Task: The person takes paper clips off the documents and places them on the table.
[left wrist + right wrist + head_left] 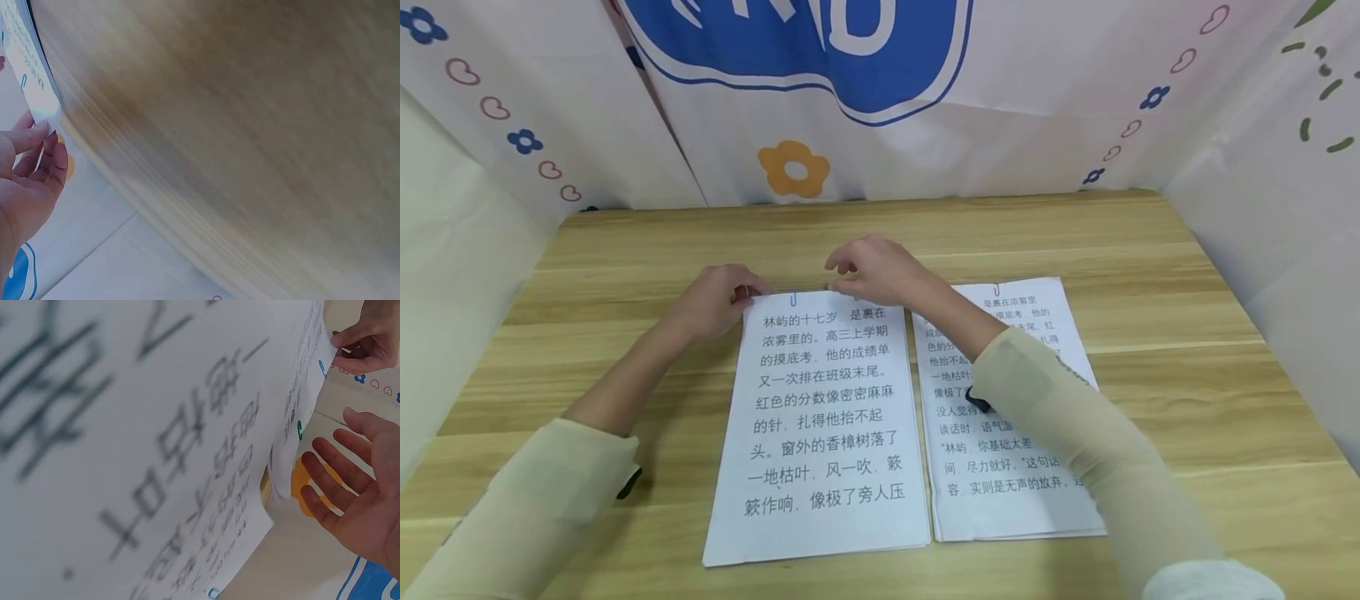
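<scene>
Two stacks of printed paper lie side by side. My left hand (718,300) pinches the top left corner of the left stack (823,433) between thumb and fingers, as the left wrist view confirms. Along that stack's top edge sit a blue paper clip (793,299) and a green paper clip (299,430). Just beyond the top right corner is my right hand (880,271); in the right wrist view its fingers are spread, with nothing in them. My right forearm crosses over the right stack (1000,508), hiding part of its text. A reddish paper clip (996,290) is on its top edge.
The wooden table (1187,350) carries both stacks. Behind it hangs a white cloth (1000,150) printed with blue lettering, hearts and an orange flower (793,169). White cloth also closes off the left and right sides.
</scene>
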{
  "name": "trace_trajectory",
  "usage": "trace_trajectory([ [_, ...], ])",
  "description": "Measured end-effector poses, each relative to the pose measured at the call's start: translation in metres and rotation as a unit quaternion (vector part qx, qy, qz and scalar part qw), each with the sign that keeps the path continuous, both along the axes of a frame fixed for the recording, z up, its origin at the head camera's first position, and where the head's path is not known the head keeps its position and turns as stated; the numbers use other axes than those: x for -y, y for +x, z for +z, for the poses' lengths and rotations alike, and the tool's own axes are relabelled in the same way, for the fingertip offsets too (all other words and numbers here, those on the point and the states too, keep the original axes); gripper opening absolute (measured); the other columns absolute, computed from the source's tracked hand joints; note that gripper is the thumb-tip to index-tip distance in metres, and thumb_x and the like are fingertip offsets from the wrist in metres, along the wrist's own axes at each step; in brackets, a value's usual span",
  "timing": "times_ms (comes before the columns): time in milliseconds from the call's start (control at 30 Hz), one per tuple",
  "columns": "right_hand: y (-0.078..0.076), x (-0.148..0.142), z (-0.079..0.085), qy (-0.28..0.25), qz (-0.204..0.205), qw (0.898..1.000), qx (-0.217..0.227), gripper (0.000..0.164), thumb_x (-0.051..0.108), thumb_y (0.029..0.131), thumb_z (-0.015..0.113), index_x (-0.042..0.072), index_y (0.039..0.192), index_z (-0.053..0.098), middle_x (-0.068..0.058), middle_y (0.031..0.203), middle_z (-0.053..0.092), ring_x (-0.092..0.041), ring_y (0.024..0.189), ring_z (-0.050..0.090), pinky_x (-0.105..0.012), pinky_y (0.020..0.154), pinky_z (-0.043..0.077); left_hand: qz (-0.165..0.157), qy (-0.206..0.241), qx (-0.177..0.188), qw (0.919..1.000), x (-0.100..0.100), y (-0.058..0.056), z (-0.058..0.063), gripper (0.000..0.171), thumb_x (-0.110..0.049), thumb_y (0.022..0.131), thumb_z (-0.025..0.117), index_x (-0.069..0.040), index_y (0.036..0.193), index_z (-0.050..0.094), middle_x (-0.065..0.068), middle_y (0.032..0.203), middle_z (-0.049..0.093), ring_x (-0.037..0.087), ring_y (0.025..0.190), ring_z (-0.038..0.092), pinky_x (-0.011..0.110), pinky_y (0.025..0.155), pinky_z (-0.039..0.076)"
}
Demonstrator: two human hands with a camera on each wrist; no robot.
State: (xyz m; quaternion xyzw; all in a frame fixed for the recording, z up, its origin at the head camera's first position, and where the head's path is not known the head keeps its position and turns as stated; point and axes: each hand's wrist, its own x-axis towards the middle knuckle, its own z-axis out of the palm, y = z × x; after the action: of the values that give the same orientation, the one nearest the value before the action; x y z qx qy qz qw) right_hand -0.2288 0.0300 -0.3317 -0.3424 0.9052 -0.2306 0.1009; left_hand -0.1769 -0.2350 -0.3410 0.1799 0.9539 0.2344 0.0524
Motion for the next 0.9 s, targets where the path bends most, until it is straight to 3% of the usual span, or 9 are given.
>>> trace_trajectory([
  [533, -0.003, 0.026, -0.009, -0.068, 0.019, 0.997, 0.026, 0.026, 0.015, 0.100, 0.070, 0.004, 0.123, 0.074, -0.004, 0.102, 0.076, -0.012, 0.091, 0.068, -0.023, 0.083, 0.053, -0.004, 0.036, -0.006, 0.9993, 0.004, 0.000, -0.001, 0.024, 0.016, 0.094, 0.061, 0.008, 0.114, 0.073, 0.022, 0.102, 0.069, 0.032, 0.089, 0.062, 0.043, 0.077, 0.050],
  [900, -0.003, 0.036, -0.010, -0.067, 0.028, 0.997, 0.037, 0.026, 0.014, 0.100, 0.071, 0.005, 0.124, 0.073, -0.003, 0.101, 0.075, -0.011, 0.090, 0.067, -0.021, 0.081, 0.053, 0.014, 0.074, 0.014, 0.9971, 0.006, 0.000, 0.001, 0.024, 0.014, 0.095, 0.060, 0.007, 0.113, 0.073, 0.021, 0.103, 0.069, 0.031, 0.093, 0.059, 0.035, 0.079, 0.048],
])
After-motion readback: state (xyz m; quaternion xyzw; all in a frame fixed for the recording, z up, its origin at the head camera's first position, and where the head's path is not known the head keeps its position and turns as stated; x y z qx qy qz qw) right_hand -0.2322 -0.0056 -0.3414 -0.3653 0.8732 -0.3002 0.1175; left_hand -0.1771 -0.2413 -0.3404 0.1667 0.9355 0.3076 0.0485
